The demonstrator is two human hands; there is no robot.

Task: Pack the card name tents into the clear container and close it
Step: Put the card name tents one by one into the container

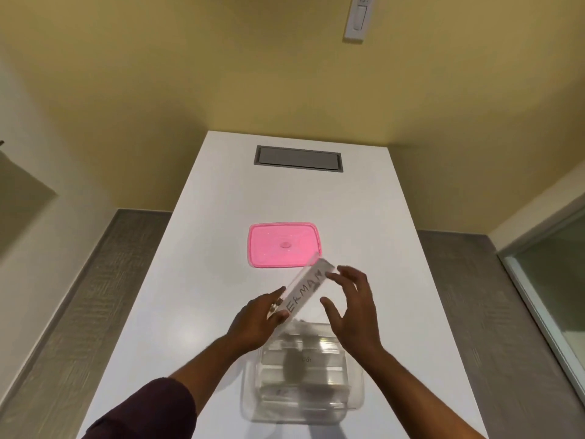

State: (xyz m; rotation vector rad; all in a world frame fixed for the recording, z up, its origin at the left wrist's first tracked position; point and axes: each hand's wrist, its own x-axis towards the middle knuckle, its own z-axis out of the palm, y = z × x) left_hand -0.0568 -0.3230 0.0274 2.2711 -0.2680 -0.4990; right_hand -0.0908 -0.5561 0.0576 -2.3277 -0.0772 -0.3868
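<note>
A long white table (196,236) ran away from the camera toward a yellow wall (253,64), with a grey hatch (298,158) set flush into its far end and a white light switch (358,19) fixed high on the wall beyond. At the near end of the table stood the clear container (300,384), open at the top, with several white card name tents (304,365) lying inside it, blurred and hard to count. Its pink lid (284,244) lay flat on the table farther out, well apart from the container. Above the gap between the two, a person held one name tent (305,289) in the air, tilted on a diagonal, its face showing the hand-lettered characters "ERMAN". The left hand (258,321), its forearm emerging from a dark maroon sleeve (148,410), pinched the card's near end between thumb and fingers. The right hand (351,308) was spread wide beside the card's far end, fingers splayed; its fingertips (332,275) sat at the card's edge, but whether they touched it could not be told.
</note>
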